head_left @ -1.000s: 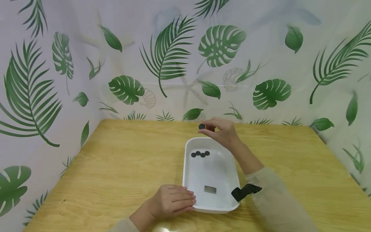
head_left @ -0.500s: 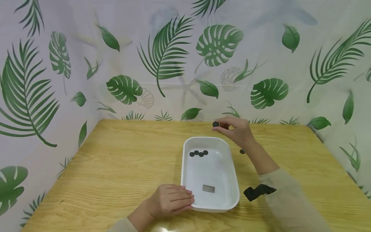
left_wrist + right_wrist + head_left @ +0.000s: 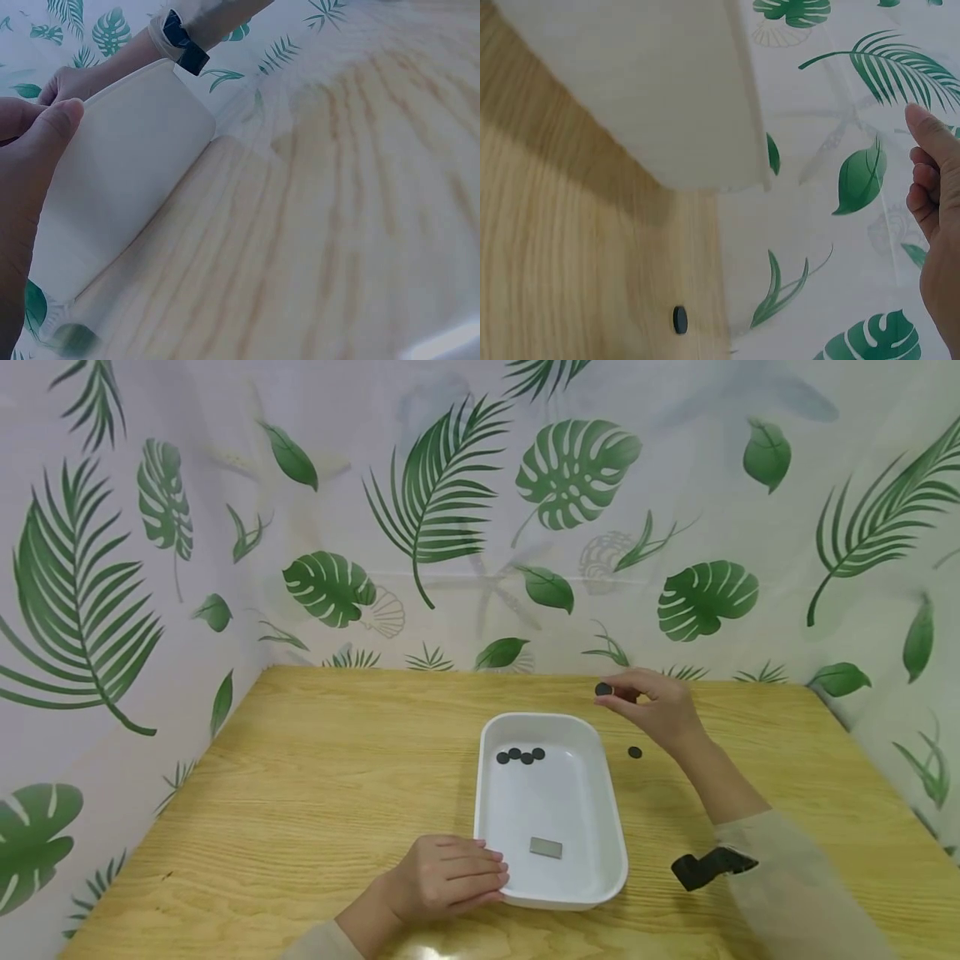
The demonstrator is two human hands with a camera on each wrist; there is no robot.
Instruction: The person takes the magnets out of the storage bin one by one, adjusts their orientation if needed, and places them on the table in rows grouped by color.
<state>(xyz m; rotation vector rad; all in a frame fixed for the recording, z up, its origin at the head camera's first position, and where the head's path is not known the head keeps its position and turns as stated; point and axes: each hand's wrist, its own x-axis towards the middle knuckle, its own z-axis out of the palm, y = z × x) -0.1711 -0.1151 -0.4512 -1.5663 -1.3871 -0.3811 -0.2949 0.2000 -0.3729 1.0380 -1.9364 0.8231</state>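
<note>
Between the thumb and fingertips of my right hand [image 3: 660, 706] is a small black round disc [image 3: 603, 690], held upright above the table beyond the tray's far right corner. My left hand [image 3: 446, 878] holds the near left rim of a white rectangular tray [image 3: 618, 860]. Its fingers reach over the rim, and in the left wrist view its thumb [image 3: 56, 124] lies at the outer wall. Several black discs [image 3: 527, 758] lie in a staggered row at the tray's far left. A flat grey rectangular block [image 3: 546, 847] lies near its close end.
Another black disc [image 3: 635, 752] lies on the wooden table [image 3: 337, 752] just right of the tray, under the right forearm. A leaf-printed cloth [image 3: 450, 527] hangs behind the table and along both sides. A black strap [image 3: 712, 867] is on the right sleeve.
My right hand has moved right with its disc, from above the tray's far end to beyond its right corner. The disc on the table has come into view. My left hand stays put.
</note>
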